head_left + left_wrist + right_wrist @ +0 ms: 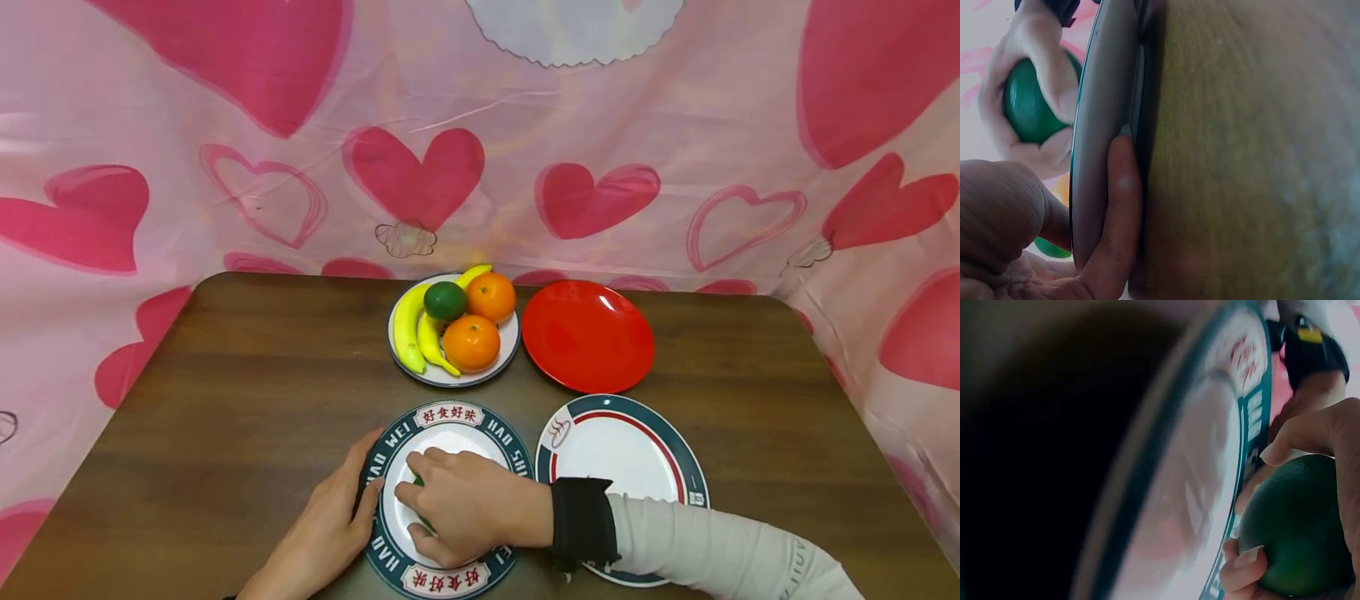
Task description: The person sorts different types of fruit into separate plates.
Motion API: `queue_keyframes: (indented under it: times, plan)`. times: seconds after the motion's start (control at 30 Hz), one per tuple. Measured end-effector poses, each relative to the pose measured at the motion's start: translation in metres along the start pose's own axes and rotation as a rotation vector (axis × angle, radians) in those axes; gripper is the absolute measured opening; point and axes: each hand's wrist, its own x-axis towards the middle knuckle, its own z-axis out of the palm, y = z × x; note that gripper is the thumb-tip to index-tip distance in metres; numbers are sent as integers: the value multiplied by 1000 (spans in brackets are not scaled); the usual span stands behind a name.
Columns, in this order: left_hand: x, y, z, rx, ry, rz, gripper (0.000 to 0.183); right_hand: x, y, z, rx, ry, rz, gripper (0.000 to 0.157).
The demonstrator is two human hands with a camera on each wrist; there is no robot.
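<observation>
Working left to right across brown table (225, 417). Pinching rim of lettered plate (390, 554) at its 9 o'clock with left hand (330, 512); thumb on the upper side, a finger under the edge per left wrist view. Gripping green fruit (1297, 531) with right hand (468, 504), fingers and thumb curled round it, over the white centre of lettered plate. Can't tell whether fruit and plate are touching.

Sitting at 12 o'clock from lettered plate: fruit plate (511, 340), dark-rimmed. Loaded with bananas (407, 329) down its 9 o'clock side, second green fruit (446, 301) near 11, oranges (472, 343) at 1 and 4.

Just beside fruit plate, between 1 and 2 o'clock from lettered plate: red plate (588, 337), glossy. At 3 o'clock from lettered plate, right next to it: green-rimmed plate (615, 450) with red arc, crossed from about 4 to 8 o'clock by grey sleeve (712, 542) and black wristband (585, 521). Hung behind everything: pink heart-print backdrop (510, 150).
</observation>
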Motion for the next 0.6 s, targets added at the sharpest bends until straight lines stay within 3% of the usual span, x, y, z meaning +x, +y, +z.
queue_keyframes:
  times: [0.2, 0.47, 0.6]
  plan:
    - [1, -1, 0, 10, -50, -53, 60, -2, -7, 10, 24, 16, -71, 42]
    - [0, -1, 2, 18, -21, -30, 58, -1, -6, 20, 7, 32, -70, 41]
    - [2, -1, 2, 20, -37, -31, 58, -2, -4, 20, 7, 16, -58, 51]
